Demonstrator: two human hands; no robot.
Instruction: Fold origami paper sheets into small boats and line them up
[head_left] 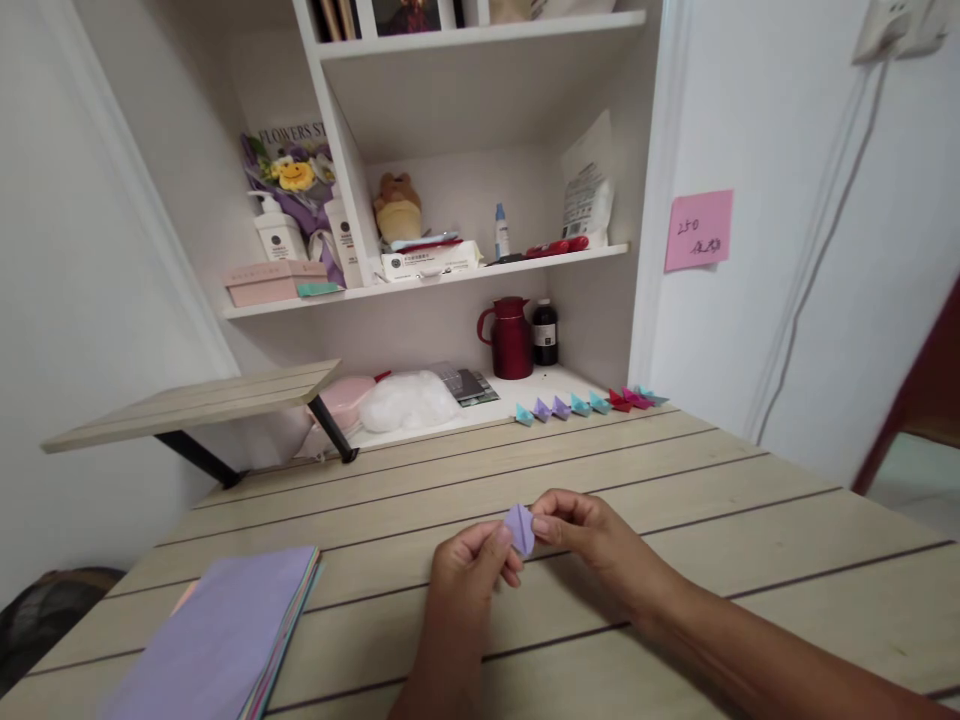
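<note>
A small piece of folded purple paper [520,530], creased down its middle, is held up just above the wooden table [390,520]. My left hand [472,560] pinches its left edge between thumb and fingers. From the other side, my right hand [581,530] grips the right edge the same way. Fingertips cover parts of both edges. Along the table's back edge stands a row of several small folded paper boats [580,405] in light blue, purple, red and pink.
A stack of coloured paper [217,630], purple on top, lies at the front left. A small raised wooden shelf [202,400] on black legs stands behind it. White shelving [450,290] at the back holds a red jug [512,340], a dark bottle [545,333] and a fluffy white bundle [411,402].
</note>
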